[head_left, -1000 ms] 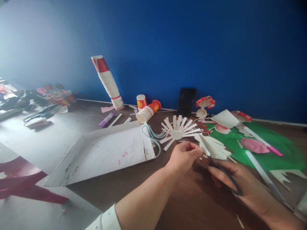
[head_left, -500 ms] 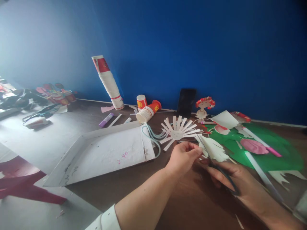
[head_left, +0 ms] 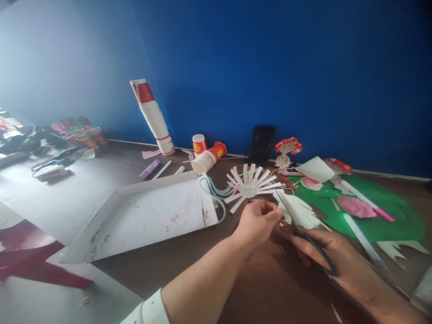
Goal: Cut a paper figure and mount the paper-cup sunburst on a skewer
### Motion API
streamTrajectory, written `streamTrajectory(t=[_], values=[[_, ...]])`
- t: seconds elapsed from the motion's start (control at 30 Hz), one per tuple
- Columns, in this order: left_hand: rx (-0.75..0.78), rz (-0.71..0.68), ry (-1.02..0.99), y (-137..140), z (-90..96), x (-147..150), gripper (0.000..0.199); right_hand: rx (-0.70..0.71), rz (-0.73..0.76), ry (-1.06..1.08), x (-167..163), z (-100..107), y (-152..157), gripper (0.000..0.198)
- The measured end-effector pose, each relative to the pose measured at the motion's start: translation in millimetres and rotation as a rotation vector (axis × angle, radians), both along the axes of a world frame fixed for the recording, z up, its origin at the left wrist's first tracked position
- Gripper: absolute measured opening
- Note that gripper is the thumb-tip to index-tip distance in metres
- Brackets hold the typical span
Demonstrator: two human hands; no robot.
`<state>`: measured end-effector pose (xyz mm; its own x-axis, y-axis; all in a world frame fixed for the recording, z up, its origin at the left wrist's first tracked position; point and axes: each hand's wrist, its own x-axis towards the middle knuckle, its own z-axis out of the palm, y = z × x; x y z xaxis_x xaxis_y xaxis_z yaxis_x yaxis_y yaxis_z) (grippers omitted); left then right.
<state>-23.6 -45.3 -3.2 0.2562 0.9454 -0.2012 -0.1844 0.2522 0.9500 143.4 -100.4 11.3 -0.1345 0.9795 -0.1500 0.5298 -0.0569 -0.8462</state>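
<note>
Between thumb and fingertips, my left hand (head_left: 258, 221) pinches the edge of a pale piece of paper (head_left: 301, 210) with slits along its side. My right hand (head_left: 320, 252) is wrapped round the dark handles of a pair of scissors (head_left: 315, 246), whose blades point up and left across the paper beside my left fingertips. Just beyond lies a white paper cutout (head_left: 249, 188) with a drawn face and strips fanning out from it. Part of the pinched paper is hidden by my left fingers.
A shallow white box (head_left: 151, 216) lies left of my hands. Behind it stand a leaning stack of paper cups (head_left: 154, 119) and a phone (head_left: 262, 145) against the blue wall. Green paper (head_left: 401, 216) with pink-capped markers (head_left: 367, 200) and a pink cutout (head_left: 357, 206) lies at right.
Hardly anything differs. Both hands keep their hold on the paper and the scissors, and the view has shifted very slightly.
</note>
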Motion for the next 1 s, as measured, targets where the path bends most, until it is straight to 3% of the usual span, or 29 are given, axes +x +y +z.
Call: streamTrajectory(t=[0.1,0.37,0.67,1.0], values=[[-0.006,-0.006,0.004,0.6,1.0,-0.4,0.014,-0.062,0.004,0.041,0.4,-0.6,0.4,0.043],[-0.012,0.013,-0.015,1.7,-0.4,0.8,0.014,-0.041,0.015,0.037,1.6,0.2,2.0,0.040],[-0.033,-0.003,-0.048,2.4,0.6,0.6,0.017,-0.035,0.081,-0.026,3.2,3.2,3.9,0.051],[-0.030,-0.038,-0.087,3.6,-4.2,-1.4,0.025,0.033,0.050,-0.065,3.7,2.1,2.7,0.054]])
